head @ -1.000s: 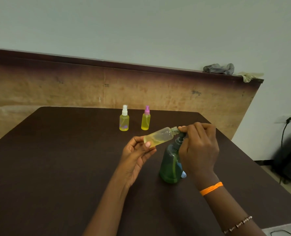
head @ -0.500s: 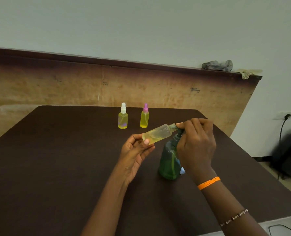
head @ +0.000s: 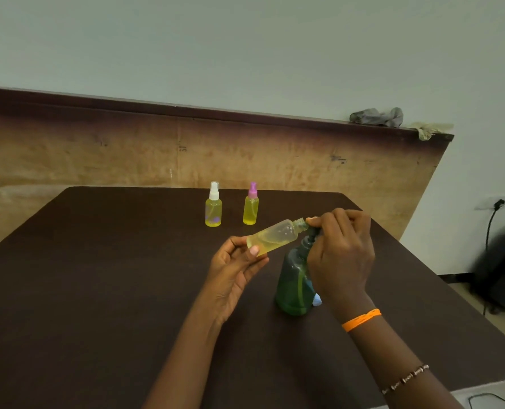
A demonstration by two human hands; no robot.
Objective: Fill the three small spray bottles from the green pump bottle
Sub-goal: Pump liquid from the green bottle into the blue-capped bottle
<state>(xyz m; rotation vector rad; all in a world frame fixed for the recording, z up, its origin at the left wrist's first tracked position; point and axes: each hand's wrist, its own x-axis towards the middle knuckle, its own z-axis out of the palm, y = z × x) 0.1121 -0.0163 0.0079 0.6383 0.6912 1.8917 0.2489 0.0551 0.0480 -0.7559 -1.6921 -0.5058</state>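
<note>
My left hand (head: 236, 271) holds an uncapped small spray bottle (head: 275, 234) tilted almost flat, its threaded neck against the pump spout; yellow liquid lies along its lower side. The green pump bottle (head: 292, 286) stands on the dark table (head: 98, 290). My right hand (head: 341, 255) curls over the pump head, hiding most of it. Two capped spray bottles full of yellow liquid stand at the back: one with a white top (head: 213, 208), one with a pink top (head: 251, 208).
A small light-blue piece (head: 317, 299), mostly hidden, lies behind the pump bottle by my right wrist. A wooden board (head: 127, 154) backs the table, with rags (head: 376, 116) on its top edge. A dark bag (head: 502, 270) and a cable sit on the floor at right.
The view has shifted slightly. Both hands keep the same hold, with the small bottle's neck still at the pump spout.
</note>
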